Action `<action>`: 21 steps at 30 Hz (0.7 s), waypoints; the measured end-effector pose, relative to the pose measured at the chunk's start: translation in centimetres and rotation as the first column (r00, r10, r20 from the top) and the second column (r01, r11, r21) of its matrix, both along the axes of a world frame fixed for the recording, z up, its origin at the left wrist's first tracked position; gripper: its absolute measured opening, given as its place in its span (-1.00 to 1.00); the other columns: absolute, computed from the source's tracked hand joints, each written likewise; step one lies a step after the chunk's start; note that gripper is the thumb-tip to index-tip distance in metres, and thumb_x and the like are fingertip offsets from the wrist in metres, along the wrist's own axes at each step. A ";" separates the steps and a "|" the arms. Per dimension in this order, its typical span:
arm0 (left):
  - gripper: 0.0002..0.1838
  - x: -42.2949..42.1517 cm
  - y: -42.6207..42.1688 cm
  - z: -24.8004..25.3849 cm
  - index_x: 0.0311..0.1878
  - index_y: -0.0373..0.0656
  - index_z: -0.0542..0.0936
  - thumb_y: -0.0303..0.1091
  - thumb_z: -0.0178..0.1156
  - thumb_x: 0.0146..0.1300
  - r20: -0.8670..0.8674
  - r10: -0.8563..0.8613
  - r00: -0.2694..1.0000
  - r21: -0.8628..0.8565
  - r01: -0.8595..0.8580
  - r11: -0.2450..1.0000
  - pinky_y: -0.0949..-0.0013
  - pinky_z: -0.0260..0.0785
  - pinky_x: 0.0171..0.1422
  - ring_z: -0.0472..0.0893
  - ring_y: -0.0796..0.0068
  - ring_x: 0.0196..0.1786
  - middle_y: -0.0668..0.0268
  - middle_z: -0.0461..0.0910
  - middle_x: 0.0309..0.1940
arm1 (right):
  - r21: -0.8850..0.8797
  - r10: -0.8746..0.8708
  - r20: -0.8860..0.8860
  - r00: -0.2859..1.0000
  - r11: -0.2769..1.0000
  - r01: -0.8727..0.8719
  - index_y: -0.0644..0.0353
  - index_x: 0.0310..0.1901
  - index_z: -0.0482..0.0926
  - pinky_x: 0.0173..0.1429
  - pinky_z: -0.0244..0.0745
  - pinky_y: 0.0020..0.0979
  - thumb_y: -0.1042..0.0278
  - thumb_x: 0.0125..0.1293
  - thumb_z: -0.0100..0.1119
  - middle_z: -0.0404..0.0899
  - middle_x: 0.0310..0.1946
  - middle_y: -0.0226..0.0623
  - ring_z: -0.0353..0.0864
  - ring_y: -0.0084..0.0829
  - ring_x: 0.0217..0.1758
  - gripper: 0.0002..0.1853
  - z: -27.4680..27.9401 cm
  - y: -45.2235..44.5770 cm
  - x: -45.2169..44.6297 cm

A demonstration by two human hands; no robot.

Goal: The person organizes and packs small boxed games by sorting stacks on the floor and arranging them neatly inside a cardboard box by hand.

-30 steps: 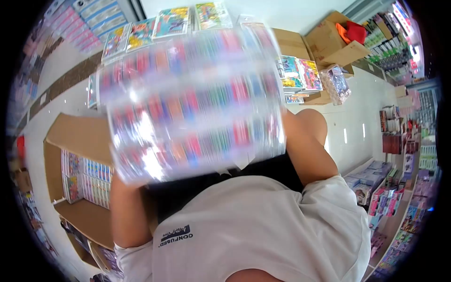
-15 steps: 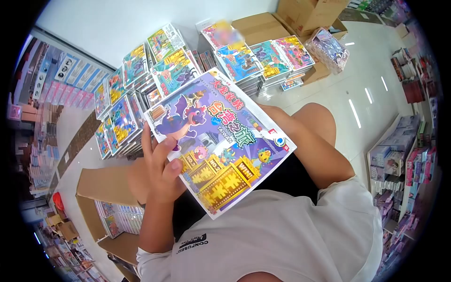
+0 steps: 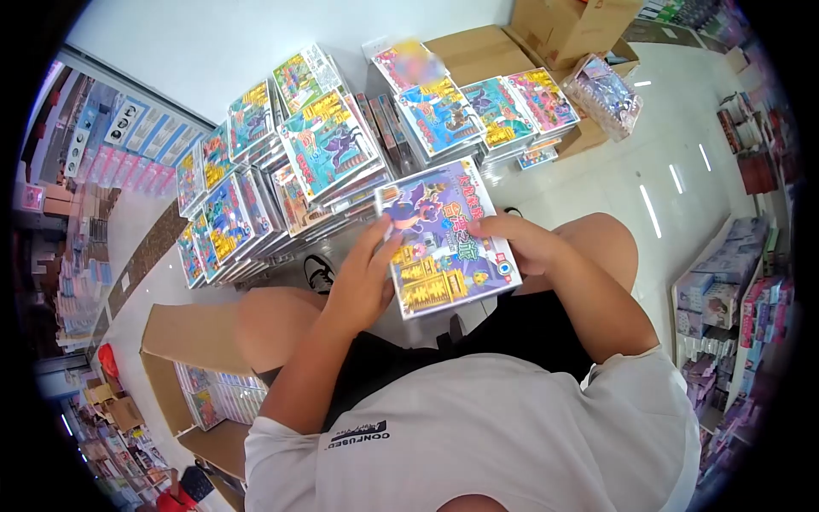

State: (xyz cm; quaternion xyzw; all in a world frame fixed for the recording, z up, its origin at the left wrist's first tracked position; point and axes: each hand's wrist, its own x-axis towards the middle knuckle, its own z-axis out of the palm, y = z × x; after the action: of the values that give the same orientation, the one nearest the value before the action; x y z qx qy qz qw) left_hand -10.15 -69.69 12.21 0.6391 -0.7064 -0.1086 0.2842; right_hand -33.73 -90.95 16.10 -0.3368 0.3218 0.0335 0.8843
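A flat purple board game box (image 3: 444, 243) with a cartoon dragon and gold tickets on its cover is held above my lap. My left hand (image 3: 363, 277) grips its left edge, with the thumb at the cover. On the opposite side my right hand (image 3: 522, 243) closes around the upper right edge, its thumb lying on the cover; its other fingers are hidden beneath. Just beyond the box stands a stack topped by a teal game box (image 3: 331, 145). A blue game box (image 3: 442, 115) tops another stack further right.
An open carton (image 3: 192, 337) with packed boxes sits at my left. Cardboard cartons (image 3: 572, 30) stand at the back, beside a plastic-wrapped package (image 3: 604, 96). Stocked shelves (image 3: 725, 282) line the right. My knees flank the held box.
The purple game box has moved lower and away from my head, toward the stacks, and is tilted less. My right thumb now shows on its cover.
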 end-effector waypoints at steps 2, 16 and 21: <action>0.05 -0.5 0.0 0.9 0.58 -0.09 0.24 -0.56 0.49 -0.04 0.016 -0.043 0.999 0.299 0.036 0.953 -0.07 0.35 0.56 0.37 -0.26 0.54 -0.04 0.17 0.62 | -0.222 -0.040 -0.046 0.998 0.975 0.029 0.33 0.62 0.02 0.35 0.62 -0.17 0.16 0.32 0.42 0.57 0.28 0.03 0.67 -0.20 0.30 0.00 -2.7 0.5 0.1; -0.12 0.3 -0.5 -6.2 0.57 -0.17 0.30 -0.06 0.42 0.27 -0.050 0.038 0.998 0.765 0.014 0.644 -0.03 0.43 0.46 0.50 -0.09 0.44 -0.03 0.49 0.40 | -0.573 -0.088 -0.817 0.570 0.023 -0.819 -0.13 0.74 -0.18 0.35 0.43 0.27 -0.16 0.09 0.50 0.25 0.45 0.15 0.33 0.10 0.50 0.30 -18.8 2.5 10.2; -0.15 -0.4 -0.7 -6.3 0.55 -0.17 0.32 -0.02 0.39 0.28 0.032 0.012 0.999 0.870 -0.034 0.492 -0.03 0.43 0.45 0.51 -0.08 0.43 -0.03 0.51 0.38 | -0.597 -0.196 -0.786 0.586 -0.005 -0.802 -0.10 0.73 -0.16 0.28 0.48 0.21 -0.14 0.08 0.51 0.28 0.38 0.08 0.36 0.06 0.43 0.30 -24.0 3.1 12.4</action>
State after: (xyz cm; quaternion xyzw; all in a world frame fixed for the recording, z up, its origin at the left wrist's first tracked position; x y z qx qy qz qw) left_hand -10.54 -70.39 5.89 0.7059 -0.5499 -0.4388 -0.0826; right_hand -21.31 -87.85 -7.89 -0.8549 0.4621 0.1590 0.1742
